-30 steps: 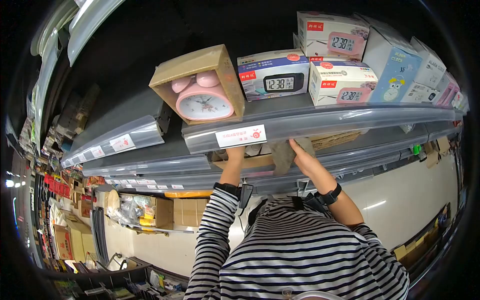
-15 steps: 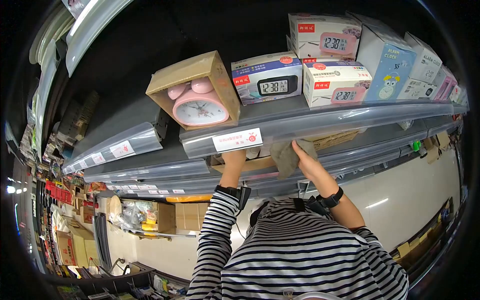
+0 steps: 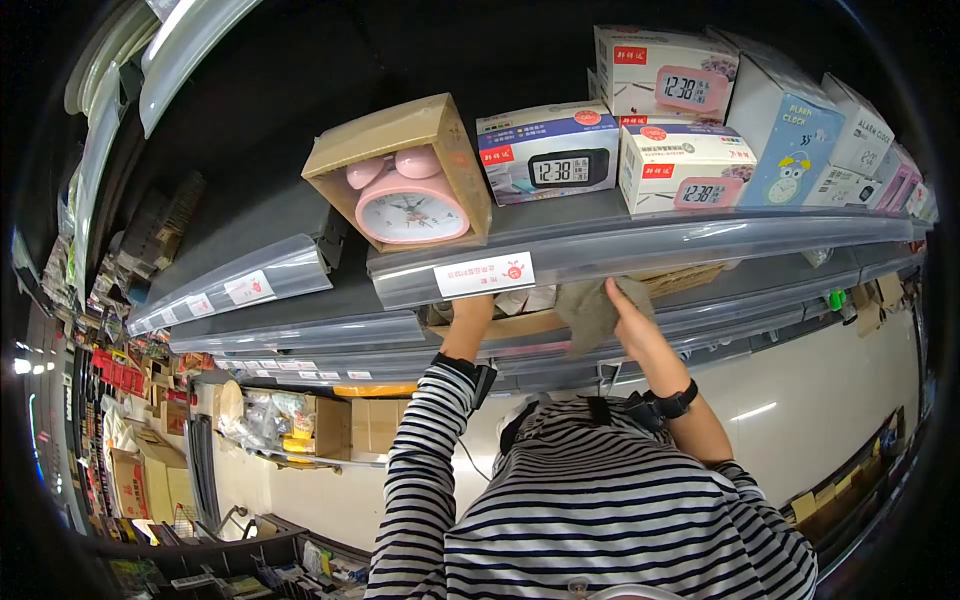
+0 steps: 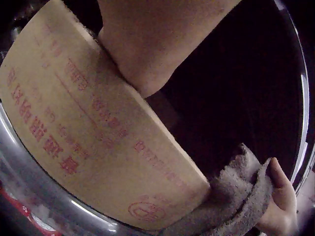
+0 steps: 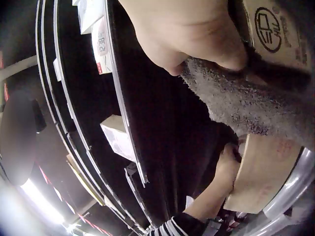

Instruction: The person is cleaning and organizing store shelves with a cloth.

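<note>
Below the upper shelf's front edge, my right hand [image 3: 632,325] grips a grey cloth [image 3: 588,312]. In the right wrist view the fingers curl over the fuzzy cloth [image 5: 236,101] close to printed cardboard. My left hand [image 5: 226,169] reaches over the rim of an open cardboard box [image 4: 93,128] with red print. Its fingers are hidden behind the box wall, and I cannot tell what they hold. The cloth lies against the box's end in the left wrist view, with the right thumb up beside it.
On the shelf above stand a pink twin-bell alarm clock [image 3: 412,210] in a window box, a digital clock box [image 3: 550,155] and several more clock boxes. A clear price rail [image 3: 640,250] runs along the shelf front, over my hands. Lower left is a cart [image 3: 330,425] with cartons.
My right hand and the cloth have shifted a little to the right. My left hand stays at the box; the head view has swayed slightly.
</note>
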### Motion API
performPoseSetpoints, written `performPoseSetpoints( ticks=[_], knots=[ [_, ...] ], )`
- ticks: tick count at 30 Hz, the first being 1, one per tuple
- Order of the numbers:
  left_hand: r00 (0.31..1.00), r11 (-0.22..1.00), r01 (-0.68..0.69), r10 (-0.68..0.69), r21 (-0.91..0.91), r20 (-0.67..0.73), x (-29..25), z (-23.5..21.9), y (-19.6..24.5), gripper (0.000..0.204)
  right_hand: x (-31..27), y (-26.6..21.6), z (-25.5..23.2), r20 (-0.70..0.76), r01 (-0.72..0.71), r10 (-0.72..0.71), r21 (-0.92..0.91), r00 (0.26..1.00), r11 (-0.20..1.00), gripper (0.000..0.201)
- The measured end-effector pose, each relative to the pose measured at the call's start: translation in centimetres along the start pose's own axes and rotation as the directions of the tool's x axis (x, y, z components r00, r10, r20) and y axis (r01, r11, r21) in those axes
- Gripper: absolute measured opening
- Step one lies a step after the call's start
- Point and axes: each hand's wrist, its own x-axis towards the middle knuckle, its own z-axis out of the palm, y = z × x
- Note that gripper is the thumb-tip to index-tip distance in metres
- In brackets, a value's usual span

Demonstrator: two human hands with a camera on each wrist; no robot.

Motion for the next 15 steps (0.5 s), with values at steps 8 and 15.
performPoseSetpoints(
  ticks=[8,15],
  knots=[
    [0.996,0.992,-0.027,0.037,0.121,-0.080,0.5,1.5,0.3,0.039,-1.4,-1.5,-1.9,-0.168,0.063,-0.062,0.001,0.984,0.998,0.051],
    [0.983,0.978,-0.147,0.162,0.150,-0.092,0.8,3.0,0.4,0.038,-1.8,-0.4,-4.0,0.032,-0.010,0.012,-0.063,0.999,0.998,0.050]
  ],
)
